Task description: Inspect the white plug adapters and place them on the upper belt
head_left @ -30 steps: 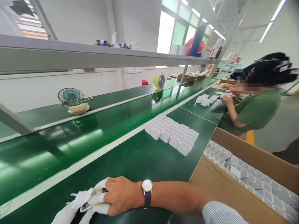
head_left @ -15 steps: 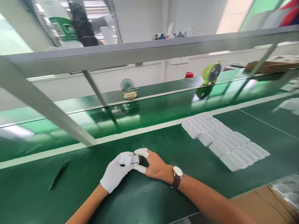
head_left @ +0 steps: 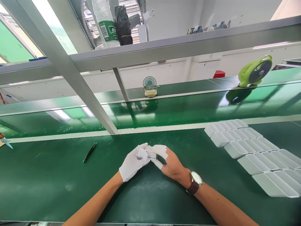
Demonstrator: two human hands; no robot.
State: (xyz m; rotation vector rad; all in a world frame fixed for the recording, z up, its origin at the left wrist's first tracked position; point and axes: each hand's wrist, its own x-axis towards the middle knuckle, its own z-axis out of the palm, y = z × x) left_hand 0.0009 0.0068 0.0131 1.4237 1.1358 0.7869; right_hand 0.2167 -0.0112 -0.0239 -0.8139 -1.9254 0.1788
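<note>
White plastic, with two thin metal pins at one end, makes up the small plug piece (head_left: pixel 142 154) held between the person's hands, raised over the green surface (head_left: pixel 58 188) near the middle of the view. Its long axis runs nearly left to right, dipping slightly at the right; the pins point left, and the greyish, rectangular end faces right. Whether these two parts are one body is too small to tell.

The left hand (head_left: pixel 133 164), in a white glove, is curled around the pin end from below and behind. The right hand (head_left: pixel 172 164), its fingers covered in white, pinches the rectangular end between thumb and fingers; a watch (head_left: pixel 196 178) circles that wrist.

A slim black tool (head_left: pixel 90 152) lies left of the hands, slanting away to the right. Well to the right, translucent white trays (head_left: pixel 251 153) stand in stepped rows.
</note>
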